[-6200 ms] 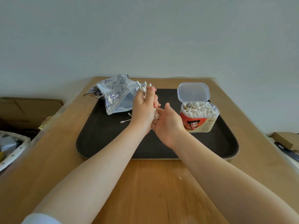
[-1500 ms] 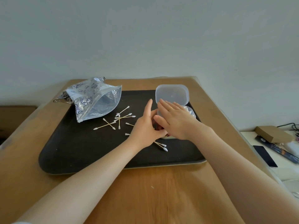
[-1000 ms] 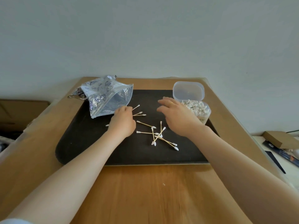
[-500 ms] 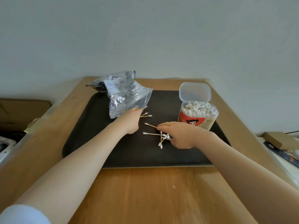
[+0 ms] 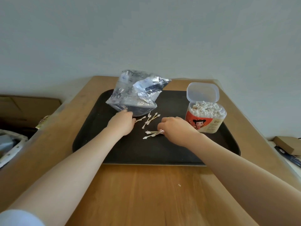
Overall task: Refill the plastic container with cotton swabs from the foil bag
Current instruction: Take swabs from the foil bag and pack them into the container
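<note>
The left hand [image 5: 121,123] grips the lower edge of the foil bag [image 5: 136,95], centre frame, on the black tray [image 5: 91,136]. The right hand [image 5: 175,128], fingers curled, pinches loose cotton swabs [image 5: 152,134] lying on the tray. The plastic container [image 5: 205,119], lid open and full of swabs, stands at right of centre.

The bag [image 5: 136,95] is looking shiny silver with little dark doodle prints on it. The tray [image 5: 130,150] is showing plain black, sitting on a warm brown wood-grain table [image 5: 146,193]. The container [image 5: 205,118] is showing clear plastic with an orange-red label and a cartoon kid, and the swabs [image 5: 150,119] are showing white tips on pale tan sticks.
</note>
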The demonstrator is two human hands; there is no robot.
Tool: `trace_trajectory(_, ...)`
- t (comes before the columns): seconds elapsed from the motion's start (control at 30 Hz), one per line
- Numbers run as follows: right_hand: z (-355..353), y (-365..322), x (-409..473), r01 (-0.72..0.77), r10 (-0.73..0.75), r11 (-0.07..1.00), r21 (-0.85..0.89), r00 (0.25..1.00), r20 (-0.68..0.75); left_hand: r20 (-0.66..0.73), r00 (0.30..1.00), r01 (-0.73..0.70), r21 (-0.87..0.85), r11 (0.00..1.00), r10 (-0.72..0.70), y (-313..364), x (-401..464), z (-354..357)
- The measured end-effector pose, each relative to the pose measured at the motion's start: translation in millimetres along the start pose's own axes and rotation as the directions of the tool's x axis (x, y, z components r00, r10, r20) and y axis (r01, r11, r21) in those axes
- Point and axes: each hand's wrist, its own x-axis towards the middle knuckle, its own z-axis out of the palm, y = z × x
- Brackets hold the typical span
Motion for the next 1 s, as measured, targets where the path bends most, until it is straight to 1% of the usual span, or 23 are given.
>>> trace_trajectory(0.07, 0.1, -1.3, 0.7, -0.034, 0.034, 0.999, -0.022, 0.999, -0.015, -0.016, 0.999, 0.026, -0.073, 0.997, -0.027, 4.0, 2.1, -0.2)
trace_trajectory(0.13, -2.3, 0.5, 2.6, -0.069, 0.070, 0.997, -0.015, 0.997, 0.028, -0.096, 0.994, 0.046, -0.141, 0.989, -0.060, 9.7, -0.5, -1.5)
trace_trajectory(0.2, -8.8, 6.5, 7.4, -0.101, 0.091, 0.989, 0.111, 0.992, 0.093, -0.172, 0.983, 0.045, -0.147, 0.988, -0.070, 14.7, -4.9, -3.7)
trace_trajectory(0.27, -16.0, 12.4, 15.7, -0.122, 0.103, 0.951, 0.283, 0.991, 0.081, -0.169, 0.982, 0.059, -0.126, 0.990, -0.080, 18.4, -9.4, -5.5)
trace_trajectory(0.3, -18.0, 14.7, 22.4, -0.113, 0.100, 0.938, 0.328, 0.993, 0.056, -0.163, 0.983, 0.066, -0.106, 0.992, -0.083, 19.5, -10.1, -6.2)
trace_trajectory(0.37, -15.8, 16.8, 37.1, -0.106, 0.095, 0.932, 0.348, 0.994, 0.049, -0.145, 0.987, 0.055, -0.052, 0.997, -0.062, 22.0, -10.1, -5.9)
trace_trajectory(0.4, -13.4, 16.5, 44.8, -0.111, 0.089, 0.932, 0.346, 0.993, 0.077, -0.107, 0.993, 0.046, -0.038, 0.998, -0.050, 22.8, -8.3, -5.5)
trace_trajectory(0.47, -4.7, 15.1, 57.7, -0.099, 0.055, 0.943, 0.318, 0.988, 0.143, 0.006, 0.999, 0.033, -0.031, 0.999, -0.032, 25.2, -6.8, -3.2)
trace_trajectory(0.53, 3.8, 15.8, 66.6, -0.042, 0.000, 0.967, 0.250, 0.986, 0.169, 0.079, 0.997, -0.007, -0.011, 1.000, 0.008, 27.3, -7.8, 0.5)
trace_trajectory(0.57, 5.2, 16.7, 68.2, -0.001, -0.025, 0.985, 0.173, 0.989, 0.149, 0.098, 0.994, -0.038, -0.007, 0.999, 0.038, 28.6, -9.1, 1.8)
trace_trajectory(0.63, 3.8, 20.4, 67.3, 0.070, -0.069, 0.997, -0.021, 0.996, 0.050, 0.136, 0.987, -0.079, -0.024, 0.997, 0.082, 31.4, -12.3, 2.6)
trace_trajectory(0.67, 2.1, 22.9, 65.4, 0.080, -0.080, 0.994, -0.080, 0.997, 0.009, 0.158, 0.983, -0.091, -0.041, 0.995, 0.097, 33.3, -13.5, 2.5)
trace_trajectory(0.7, -0.1, 25.0, 61.8, 0.074, -0.075, 0.992, -0.098, 0.997, -0.004, 0.175, 0.978, -0.102, -0.061, 0.993, 0.111, 35.9, -14.6, 2.6)
trace_trajectory(0.8, -5.3, 28.8, 50.8, 0.007, 0.000, 0.996, -0.091, 0.997, 0.075, 0.176, 0.976, -0.118, -0.079, 0.990, 0.131, 44.3, -17.5, 5.6)
trace_trajectory(0.93, -10.9, 19.9, 39.0, -0.019, 0.042, 0.991, -0.135, 0.984, 0.172, 0.108, 0.989, -0.086, -0.093, 0.992, 0.096, 52.5, -22.5, 9.6)
trace_trajectory(1.0, -19.8, 15.2, 30.7, -0.057, 0.083, 0.988, -0.143, 0.979, 0.186, 0.093, 0.993, -0.060, -0.078, 0.995, 0.067, 57.6, -25.2, 8.8)
